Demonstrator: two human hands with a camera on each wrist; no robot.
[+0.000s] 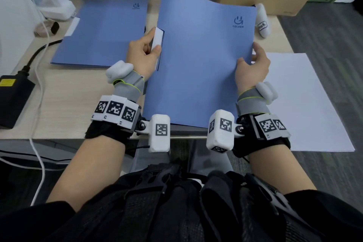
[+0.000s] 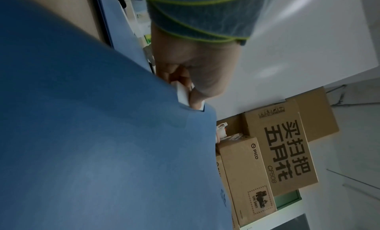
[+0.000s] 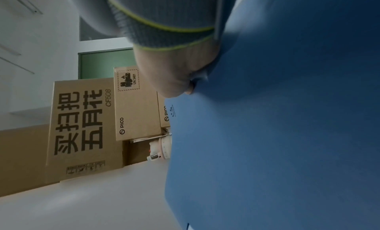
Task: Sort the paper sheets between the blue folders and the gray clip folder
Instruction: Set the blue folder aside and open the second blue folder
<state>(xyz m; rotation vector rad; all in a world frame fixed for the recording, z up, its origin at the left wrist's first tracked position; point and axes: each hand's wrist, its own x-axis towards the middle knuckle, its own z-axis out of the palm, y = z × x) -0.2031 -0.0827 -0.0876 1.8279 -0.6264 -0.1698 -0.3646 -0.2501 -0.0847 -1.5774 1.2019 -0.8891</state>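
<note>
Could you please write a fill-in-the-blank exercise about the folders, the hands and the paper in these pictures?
1. Both hands hold a folder of ____ colour.
2. The left hand pinches the white ____ at the folder's edge.
3. The second folder lies ____ on the desk.
4. The white paper sheet lies beside the ____ hand.

Missing words: blue; tab; closed; right
</note>
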